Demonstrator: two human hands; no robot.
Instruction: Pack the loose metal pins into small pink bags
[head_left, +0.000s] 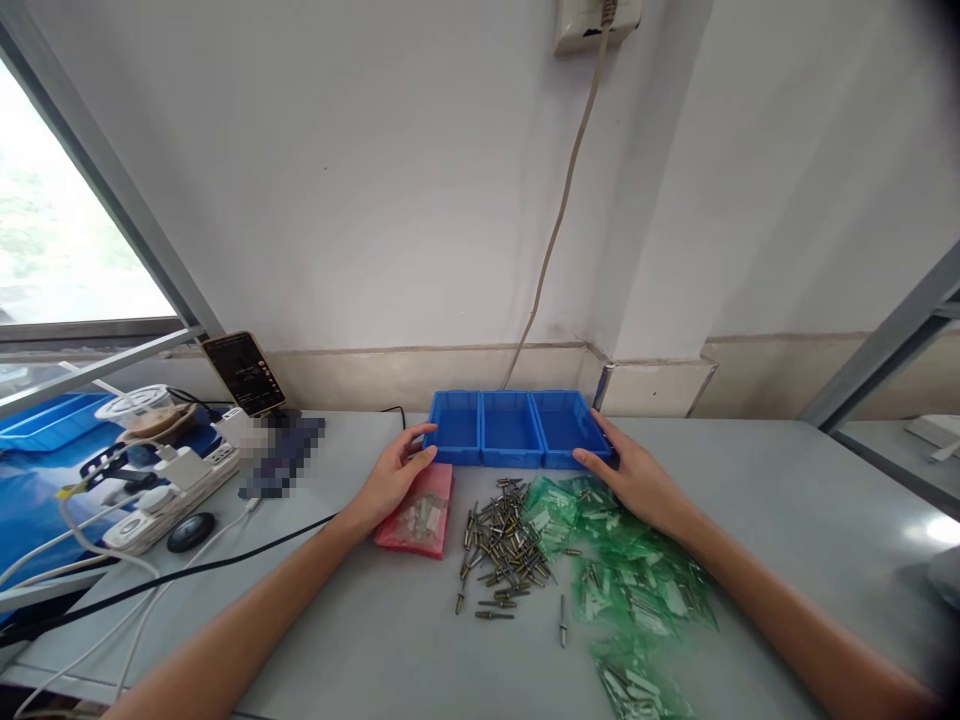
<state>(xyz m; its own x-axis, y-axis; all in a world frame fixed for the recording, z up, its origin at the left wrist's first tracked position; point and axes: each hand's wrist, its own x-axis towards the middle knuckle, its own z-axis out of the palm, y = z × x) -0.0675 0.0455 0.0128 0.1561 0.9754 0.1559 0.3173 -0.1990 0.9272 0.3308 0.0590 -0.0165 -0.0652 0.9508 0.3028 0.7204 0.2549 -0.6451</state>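
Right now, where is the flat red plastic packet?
In the head view, the red packet lies left of the silvery metal pins, by the left hand.

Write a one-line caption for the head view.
Two hands grip three blue bins behind loose metal fasteners, a red packet and green bags.

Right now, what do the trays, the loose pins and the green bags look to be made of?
Trays: probably moulded plastic, semi-gloss, with even blue colour and raised rims. Pins: likely metal, silver-grey with brassy parts that glint. Green bags: thin plastic film, shiny and creased, the contents showing through; exact polymer can't be told.
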